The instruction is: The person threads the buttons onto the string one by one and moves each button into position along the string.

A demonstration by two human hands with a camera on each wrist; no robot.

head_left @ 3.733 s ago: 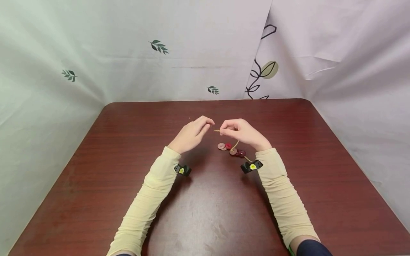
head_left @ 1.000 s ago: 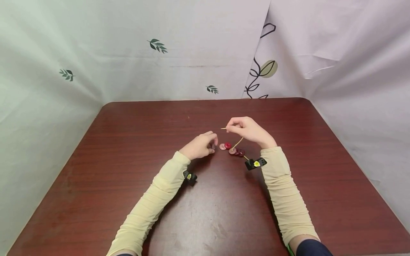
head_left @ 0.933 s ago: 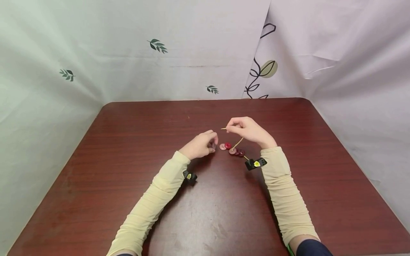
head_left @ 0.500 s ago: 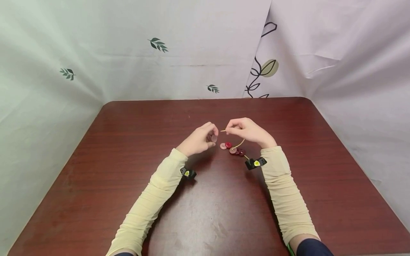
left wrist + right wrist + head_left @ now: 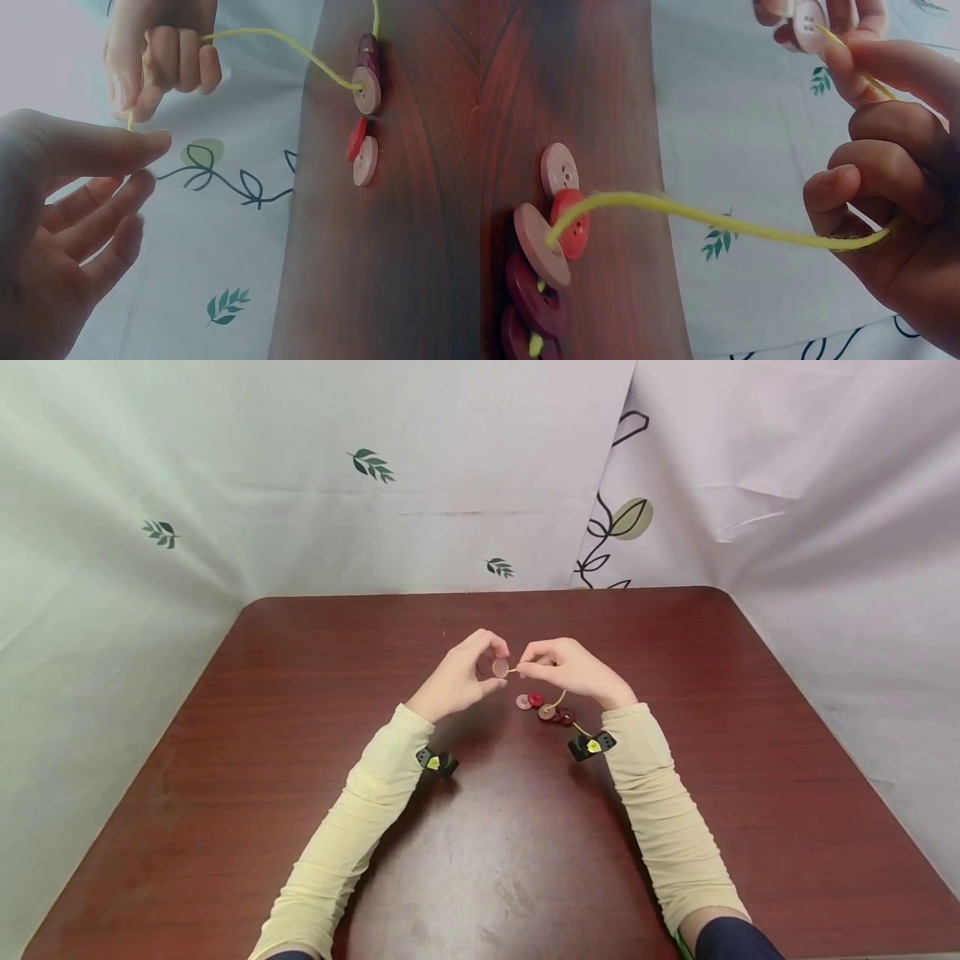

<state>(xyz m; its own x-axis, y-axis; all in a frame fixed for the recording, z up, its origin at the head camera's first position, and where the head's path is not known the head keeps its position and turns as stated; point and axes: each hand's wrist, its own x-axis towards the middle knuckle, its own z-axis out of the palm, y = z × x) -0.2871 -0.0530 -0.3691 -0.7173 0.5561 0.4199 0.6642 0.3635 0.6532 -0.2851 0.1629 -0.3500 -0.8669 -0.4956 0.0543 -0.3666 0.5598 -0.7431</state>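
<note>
A pale pink button [image 5: 810,27] is pinched on edge between thumb and fingertips of my left hand [image 5: 465,675], raised above the table. Beside it my right hand [image 5: 577,671] pinches a yellow cord [image 5: 705,219] near its tip. In the right wrist view the tip meets the button's face near the holes; whether it passes through cannot be told. The cord runs back under the right fingers to a strung pink button [image 5: 536,247] and dark maroon buttons [image 5: 536,296] on the table. A red button [image 5: 571,225] and another pink button [image 5: 560,171] lie against them.
The dark red-brown table [image 5: 300,735] extends around both forearms. White cloth [image 5: 450,468] with leaf prints hangs behind it and along the sides. Small black cameras sit on both wrists; the left wrist camera [image 5: 437,762] is near the table surface.
My left hand has picked up a pink button from the table and raised it toward the cord tip. The right hand has drawn slightly left, bringing tip and button together.
</note>
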